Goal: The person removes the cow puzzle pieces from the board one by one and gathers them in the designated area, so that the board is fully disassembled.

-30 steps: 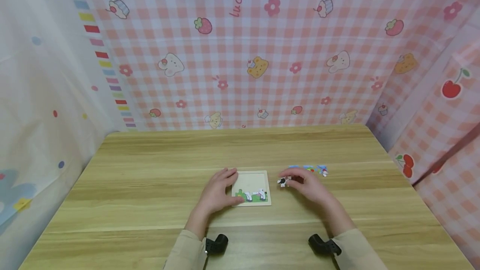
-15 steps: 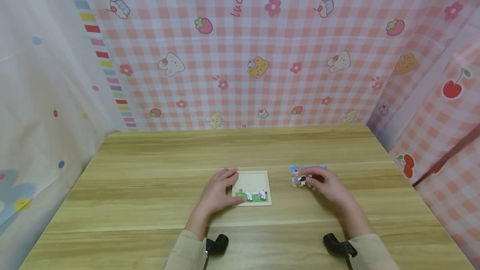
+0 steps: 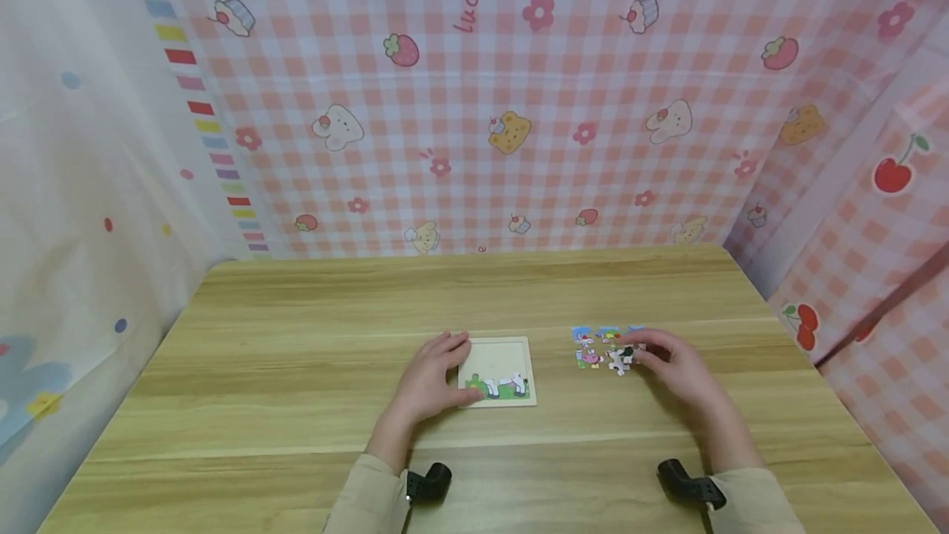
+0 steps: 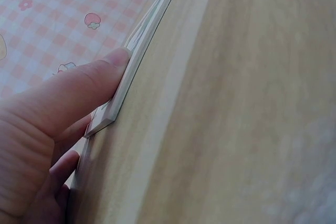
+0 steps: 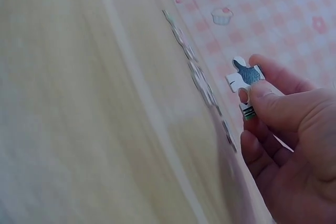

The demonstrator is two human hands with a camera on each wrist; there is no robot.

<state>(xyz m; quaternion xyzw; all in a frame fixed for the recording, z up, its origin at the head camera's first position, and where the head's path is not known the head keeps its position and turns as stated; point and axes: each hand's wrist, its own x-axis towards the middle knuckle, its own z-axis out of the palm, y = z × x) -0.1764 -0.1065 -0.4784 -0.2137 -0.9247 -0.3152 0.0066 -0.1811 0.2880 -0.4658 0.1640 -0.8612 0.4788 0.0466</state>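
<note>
The right hand (image 3: 678, 365) pinches a black-and-white puzzle piece (image 5: 250, 77) between its fingers (image 5: 281, 74), by the loose pieces (image 3: 590, 358), toward the desk's (image 3: 334, 303) right edge from the tray (image 3: 494, 358); the left hand (image 3: 428, 377), fingers loosely spread, is nearer, thumb on its rim

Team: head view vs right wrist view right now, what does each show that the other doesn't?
Head only: left hand resting on the puzzle frame, the frame's filled bottom strip, and the printed fronts of the loose pieces.

Right wrist only: the held piece's black-striped, green-edged end, and the loose pieces nearly edge-on.

Both: right hand pinching that piece, loose pieces, wood-grain table, checked cloth.
</note>
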